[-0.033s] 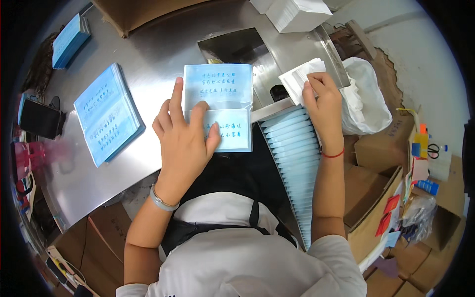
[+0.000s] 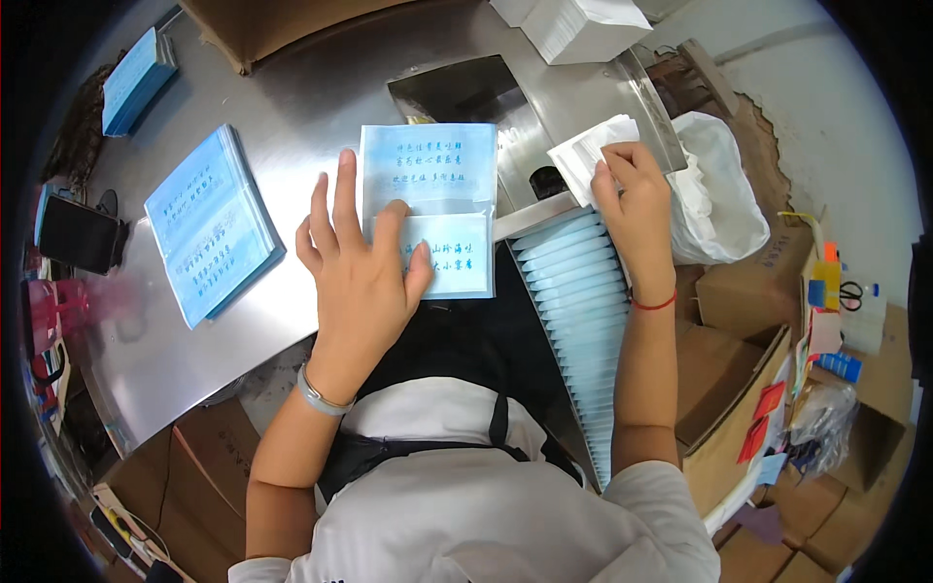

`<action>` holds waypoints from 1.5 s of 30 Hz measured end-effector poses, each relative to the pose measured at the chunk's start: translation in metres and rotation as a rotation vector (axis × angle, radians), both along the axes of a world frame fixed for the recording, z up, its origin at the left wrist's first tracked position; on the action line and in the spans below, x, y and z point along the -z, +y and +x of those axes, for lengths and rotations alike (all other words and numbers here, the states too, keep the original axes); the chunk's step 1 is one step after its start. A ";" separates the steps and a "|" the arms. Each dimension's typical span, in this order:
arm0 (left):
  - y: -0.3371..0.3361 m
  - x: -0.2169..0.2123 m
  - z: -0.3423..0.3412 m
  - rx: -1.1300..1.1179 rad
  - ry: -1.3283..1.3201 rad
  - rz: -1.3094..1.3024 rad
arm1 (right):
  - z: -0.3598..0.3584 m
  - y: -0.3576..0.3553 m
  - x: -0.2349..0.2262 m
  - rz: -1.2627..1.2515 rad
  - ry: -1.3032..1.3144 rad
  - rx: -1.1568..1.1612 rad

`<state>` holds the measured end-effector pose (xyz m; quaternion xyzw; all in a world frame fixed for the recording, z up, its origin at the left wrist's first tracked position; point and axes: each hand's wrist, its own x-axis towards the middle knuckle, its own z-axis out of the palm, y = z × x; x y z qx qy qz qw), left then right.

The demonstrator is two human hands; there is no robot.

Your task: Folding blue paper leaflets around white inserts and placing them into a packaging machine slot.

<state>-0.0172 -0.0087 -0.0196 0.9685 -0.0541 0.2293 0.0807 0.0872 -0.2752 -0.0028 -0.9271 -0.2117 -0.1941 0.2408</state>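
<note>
A light-blue printed plastic packet (image 2: 428, 194) lies flat at the table's front edge, its lower part covered by a paler printed panel. Across its left side rests my left hand (image 2: 360, 262), open, with the index finger and thumb touching the packet and the other fingers spread. My right hand (image 2: 632, 194) is closed, thumb against fingers, on a thin stack of folded white paper (image 2: 595, 154) over the steel ledge. Just below that hand, a long row of blue-white packets (image 2: 573, 291) stands on edge in a narrow tray.
Stacked blue packets (image 2: 214, 223) lie on the steel table (image 2: 292, 97) to the left, with another stack (image 2: 139, 83) farther back. A white paper block (image 2: 588, 29) stands at the back. A white plastic bag (image 2: 724, 194) and cardboard boxes (image 2: 748, 291) are at right.
My left hand's outer fingers have spread slightly and moved a little to the left. The right hand and its paper look almost unchanged.
</note>
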 end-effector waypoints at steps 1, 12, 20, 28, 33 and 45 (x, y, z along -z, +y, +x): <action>-0.002 0.000 0.001 0.006 -0.002 -0.002 | 0.000 -0.004 -0.001 0.001 0.029 0.003; 0.037 -0.006 0.017 0.296 0.273 -0.190 | -0.086 0.114 0.007 0.029 -0.192 -0.453; -0.026 -0.032 0.006 0.554 0.297 -0.581 | 0.015 0.116 0.022 -0.245 0.159 -0.327; 0.034 0.010 -0.012 0.129 0.087 -0.485 | -0.005 0.070 0.006 0.488 0.096 -0.162; 0.023 0.011 -0.011 0.222 0.159 -0.687 | 0.031 -0.012 -0.005 0.293 0.308 0.352; -0.009 0.014 0.005 0.144 -0.069 -1.328 | -0.051 0.133 0.020 0.902 0.348 -0.398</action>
